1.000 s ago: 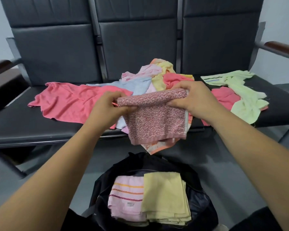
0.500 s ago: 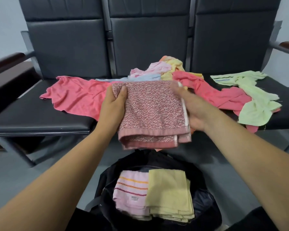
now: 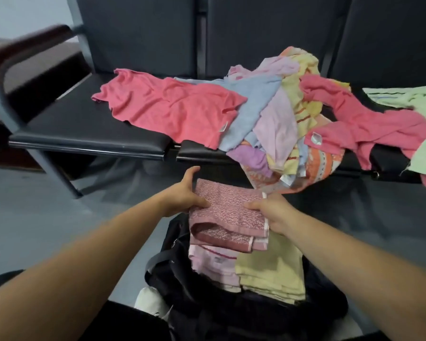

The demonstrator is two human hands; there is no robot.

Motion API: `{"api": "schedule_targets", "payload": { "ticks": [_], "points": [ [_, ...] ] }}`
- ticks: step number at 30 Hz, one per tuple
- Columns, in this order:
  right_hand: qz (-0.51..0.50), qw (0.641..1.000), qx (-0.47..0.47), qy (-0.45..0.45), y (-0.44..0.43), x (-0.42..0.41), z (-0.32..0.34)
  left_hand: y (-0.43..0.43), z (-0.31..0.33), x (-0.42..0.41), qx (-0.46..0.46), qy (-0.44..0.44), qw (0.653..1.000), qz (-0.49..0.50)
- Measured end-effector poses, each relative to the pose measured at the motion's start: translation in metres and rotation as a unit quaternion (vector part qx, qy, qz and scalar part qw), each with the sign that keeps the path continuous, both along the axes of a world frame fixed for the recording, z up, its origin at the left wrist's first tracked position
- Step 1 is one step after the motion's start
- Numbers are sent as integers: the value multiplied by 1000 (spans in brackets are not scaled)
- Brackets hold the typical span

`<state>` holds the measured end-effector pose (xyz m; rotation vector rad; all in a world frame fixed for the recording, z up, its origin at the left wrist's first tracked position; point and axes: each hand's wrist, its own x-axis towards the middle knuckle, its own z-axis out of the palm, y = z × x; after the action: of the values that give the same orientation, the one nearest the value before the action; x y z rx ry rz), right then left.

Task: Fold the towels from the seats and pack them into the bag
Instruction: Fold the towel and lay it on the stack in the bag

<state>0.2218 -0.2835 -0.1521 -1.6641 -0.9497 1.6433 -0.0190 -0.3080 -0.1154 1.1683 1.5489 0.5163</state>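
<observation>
My left grip (image 3: 185, 195) pinches the 9 o'clock edge of the folded pink speckled towel (image 3: 229, 212), thumb on top, one finger sticking up free. My right grip (image 3: 268, 212) pinches the 3 o'clock edge, thumb flat on top. The towel is just below centre, held roughly level over the open black bag (image 3: 162, 279) at 6 o'clock. I can't tell whether its lower folds touch the stack beneath.

In the bag, a folded pink striped towel (image 3: 212, 264) lies side by side with a folded yellow towel (image 3: 271, 271), the yellow toward 3 o'clock.

On the black seats (image 3: 84, 129), a coral towel (image 3: 167, 107) is spread at 11 o'clock. A mixed heap of towels (image 3: 280, 119) at 1 o'clock hangs over the front edge. A pale green towel (image 3: 423, 102) lies at 3 o'clock.
</observation>
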Motion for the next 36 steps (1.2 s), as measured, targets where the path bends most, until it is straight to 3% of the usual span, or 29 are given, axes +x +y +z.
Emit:
{"api": "schedule_targets", "payload": {
  "ticks": [5, 13, 19, 25, 27, 30, 33, 36],
  "points": [
    [57, 985, 16, -162, -9, -28, -44, 0, -53, -8, -28, 101, 990, -96],
    [77, 966, -14, -246, -18, -42, -122, -8, -145, -4, -12, 201, 976, -82],
    [238, 908, 37, -341, -40, -18, -159, -23, -183, 12, -34, 245, 955, -165],
    [185, 932, 88, -300, -22, -25, -164, -19, -206, 2, 23, 258, 957, -130],
    [196, 924, 96, -313, -17, -25, -165, -21, -211, -6, 17, 293, 941, -168],
    [336, 846, 84, -406, -24, -15, -169, -29, -214, -5, -5, 395, 873, -286],
    [431, 756, 110, -480, -39, -11, -175, -31, -216, 0, -42, 423, 841, -334],
    [429, 740, 131, -502, -50, -15, -174, -25, -205, 8, -68, 437, 831, -336]
  ]
}}
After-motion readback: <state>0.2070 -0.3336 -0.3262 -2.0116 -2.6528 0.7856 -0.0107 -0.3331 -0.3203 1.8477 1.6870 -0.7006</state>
